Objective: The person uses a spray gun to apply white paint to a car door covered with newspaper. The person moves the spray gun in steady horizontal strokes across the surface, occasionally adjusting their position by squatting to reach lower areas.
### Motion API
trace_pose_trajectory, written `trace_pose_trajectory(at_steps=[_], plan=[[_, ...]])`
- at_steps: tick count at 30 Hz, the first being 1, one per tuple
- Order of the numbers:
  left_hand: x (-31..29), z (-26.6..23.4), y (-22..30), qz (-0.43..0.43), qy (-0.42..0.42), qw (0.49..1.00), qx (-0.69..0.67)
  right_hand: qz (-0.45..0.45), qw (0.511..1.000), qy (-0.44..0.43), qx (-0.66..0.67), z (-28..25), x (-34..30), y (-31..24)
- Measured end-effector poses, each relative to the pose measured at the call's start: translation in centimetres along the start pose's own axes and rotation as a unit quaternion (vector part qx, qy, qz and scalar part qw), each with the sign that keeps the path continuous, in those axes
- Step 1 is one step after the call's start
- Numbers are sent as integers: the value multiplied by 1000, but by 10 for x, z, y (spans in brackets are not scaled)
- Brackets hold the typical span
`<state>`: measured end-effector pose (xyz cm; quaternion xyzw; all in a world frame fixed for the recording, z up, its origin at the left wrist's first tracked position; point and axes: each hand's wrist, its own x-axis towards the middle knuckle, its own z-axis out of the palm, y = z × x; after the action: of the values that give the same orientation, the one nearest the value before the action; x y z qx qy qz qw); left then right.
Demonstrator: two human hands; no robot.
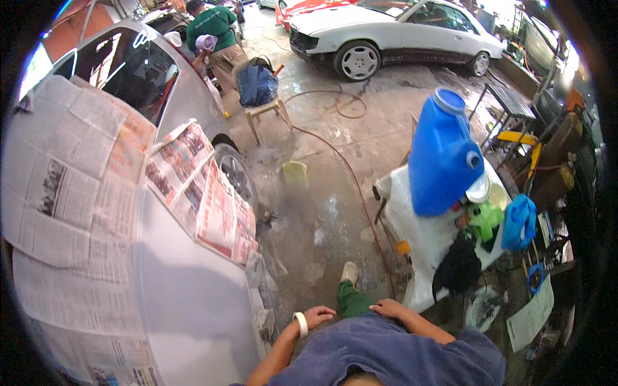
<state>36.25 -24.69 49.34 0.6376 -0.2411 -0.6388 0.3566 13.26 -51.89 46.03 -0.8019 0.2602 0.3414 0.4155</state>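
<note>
My left hand (318,315) rests at the front of my waist, beside the hem of my dark blue shirt (370,347). Its fingers are stretched out and nothing shows in them. Round the left wrist sits a pale ring like a roll of masking tape (300,325). On the other side, my right hand (387,309) lies against the shirt hem above my green trousers (353,300), fingers extended and holding nothing visible. Nearest to my left arm is a pale grey car panel (187,283), partly covered with newspaper sheets (96,193).
To the right, a white-covered table (412,238) bears a blue jerrycan (444,154), a green object (485,219) and a black cloth (457,264). A red hose (344,161) crosses the floor. Ahead are a stool with a blue bag (258,83), a co-worker (215,29) and a white car (386,35).
</note>
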Motion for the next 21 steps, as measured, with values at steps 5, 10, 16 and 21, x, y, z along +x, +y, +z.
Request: trace_pose_trajectory(at_steps=[5, 10, 16, 21], plan=[[-93, -86, 334, 414, -198, 888, 12, -107, 988, 62, -91, -162, 89, -103], [-103, -116, 484, 530, -371, 741, 177, -229, 959, 152, -69, -296, 119, -204], [-11, -197, 545, 537, -294, 772, 169, -299, 942, 152, -19, -401, 173, -243], [88, -300, 585, 543, -284, 789, 41, -194, 952, 228, 56, -487, 209, -236]])
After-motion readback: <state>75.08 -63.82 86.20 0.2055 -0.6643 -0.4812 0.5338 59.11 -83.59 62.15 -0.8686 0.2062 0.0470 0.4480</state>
